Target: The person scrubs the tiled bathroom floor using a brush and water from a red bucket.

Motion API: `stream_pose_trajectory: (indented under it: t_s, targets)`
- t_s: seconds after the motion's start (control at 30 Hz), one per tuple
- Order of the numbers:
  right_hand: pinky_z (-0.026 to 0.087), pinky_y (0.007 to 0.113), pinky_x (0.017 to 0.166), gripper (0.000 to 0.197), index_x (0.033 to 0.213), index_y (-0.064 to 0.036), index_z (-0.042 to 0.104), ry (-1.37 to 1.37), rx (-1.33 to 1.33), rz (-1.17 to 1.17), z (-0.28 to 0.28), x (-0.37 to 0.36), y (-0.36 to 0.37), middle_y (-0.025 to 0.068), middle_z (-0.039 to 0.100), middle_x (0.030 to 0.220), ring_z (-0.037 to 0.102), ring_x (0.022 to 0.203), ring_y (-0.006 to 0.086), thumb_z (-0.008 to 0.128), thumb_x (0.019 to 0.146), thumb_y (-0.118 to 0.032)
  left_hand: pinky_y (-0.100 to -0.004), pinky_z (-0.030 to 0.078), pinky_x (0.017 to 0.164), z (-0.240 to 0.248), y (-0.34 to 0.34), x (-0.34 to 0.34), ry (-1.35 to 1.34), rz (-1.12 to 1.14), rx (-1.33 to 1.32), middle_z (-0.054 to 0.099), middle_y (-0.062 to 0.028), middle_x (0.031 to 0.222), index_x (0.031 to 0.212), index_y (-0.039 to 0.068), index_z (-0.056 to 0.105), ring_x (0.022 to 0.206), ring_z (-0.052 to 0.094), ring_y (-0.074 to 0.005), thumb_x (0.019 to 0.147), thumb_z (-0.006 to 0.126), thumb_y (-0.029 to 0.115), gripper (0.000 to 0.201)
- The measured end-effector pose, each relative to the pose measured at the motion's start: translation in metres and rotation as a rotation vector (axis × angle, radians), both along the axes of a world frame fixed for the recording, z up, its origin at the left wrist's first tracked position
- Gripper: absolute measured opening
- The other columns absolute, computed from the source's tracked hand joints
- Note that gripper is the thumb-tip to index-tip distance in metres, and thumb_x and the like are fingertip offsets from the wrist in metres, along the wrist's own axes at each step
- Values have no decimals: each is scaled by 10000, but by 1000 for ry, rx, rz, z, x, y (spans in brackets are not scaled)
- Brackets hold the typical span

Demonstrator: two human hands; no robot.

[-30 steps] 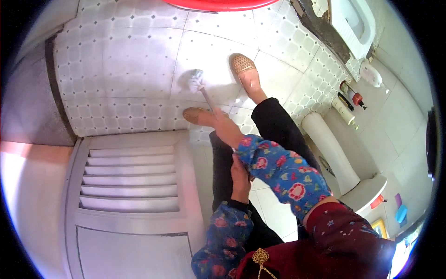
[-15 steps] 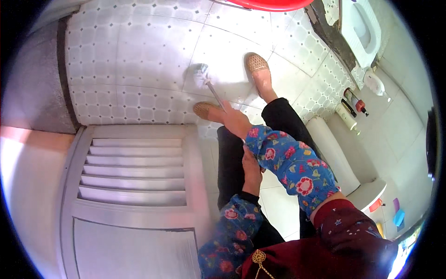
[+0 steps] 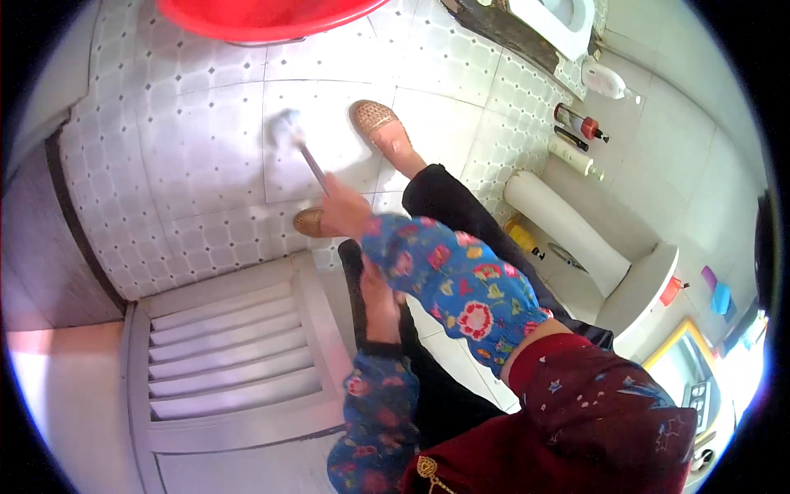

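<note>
A long-handled toilet brush (image 3: pixel 313 165) slants down to the tiled floor. Its bristle head (image 3: pixel 288 130), white with a bluish tint and blurred, is at or just above the tiles. My right hand (image 3: pixel 346 210) is closed around the middle of the handle. Lower in the view, my left hand (image 3: pixel 382 298) is closed at the rear part of the same handle, which my right sleeve and fingers mostly hide. Blue flowered sleeve covers are on both forearms. The brush head is left of my right foot (image 3: pixel 383 123) and ahead of my left foot (image 3: pixel 309 222).
A red basin (image 3: pixel 271 25) stands at the far edge. A louvred door (image 3: pixel 230 354) fills the lower left. On the right are a squat toilet (image 3: pixel 568 20), several bottles (image 3: pixel 576 156), a white pedestal (image 3: pixel 568 230) under a washbasin (image 3: pixel 634 284), and a yellow-framed mirror (image 3: pixel 679 362).
The view has shifted to the right and turned, so more of the red basin shows. Both hands still grip the brush, and its head is now farther from the door.
</note>
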State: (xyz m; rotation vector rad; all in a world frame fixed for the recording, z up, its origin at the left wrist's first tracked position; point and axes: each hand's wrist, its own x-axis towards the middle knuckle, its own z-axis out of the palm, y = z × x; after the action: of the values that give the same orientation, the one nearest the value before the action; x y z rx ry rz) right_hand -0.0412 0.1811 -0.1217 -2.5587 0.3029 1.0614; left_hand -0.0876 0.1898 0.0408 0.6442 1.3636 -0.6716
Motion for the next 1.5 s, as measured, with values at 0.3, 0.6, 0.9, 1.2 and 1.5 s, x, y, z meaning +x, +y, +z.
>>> stream_pose_trajectory:
  t_s: [0.3,0.6,0.9,1.2,1.5]
  targets:
    - [431,532,584,201,992,-61,392,-106,201,-236,7,118,-11,222,588,725,559,663,429,432,835,-182,-265,436,650,-56,15,49,-336,-80,-175,551,-44,995,1119,67,487,830,530,-134,883,480,373,386]
    - [436,540,585,256,1051,-42,381,154,151,-260,17,34,-41,232,595,690,579,656,429,419,837,-177,-208,237,290,-19,-13,-5,28,-82,-137,460,31,580,876,124,522,385,415,-87,866,465,479,360]
    - [429,496,502,323,1124,-78,376,109,348,-34,-3,64,-71,181,575,635,569,588,374,436,815,-151,-215,457,633,-53,-91,6,-191,40,118,572,8,899,1100,51,521,744,543,-85,842,562,153,281]
    - [475,439,521,140,950,-44,424,15,45,-710,52,57,-267,215,545,800,566,617,340,423,845,-136,-369,392,523,-75,-216,-39,20,-562,-247,541,-138,671,901,16,487,584,517,-274,862,431,196,193]
    - [450,483,557,217,1030,-45,422,32,213,-394,-1,37,-150,201,586,750,565,658,394,401,856,-173,-245,444,553,-44,-133,-16,-229,-379,128,590,-23,938,1081,64,502,697,552,-130,896,469,276,283]
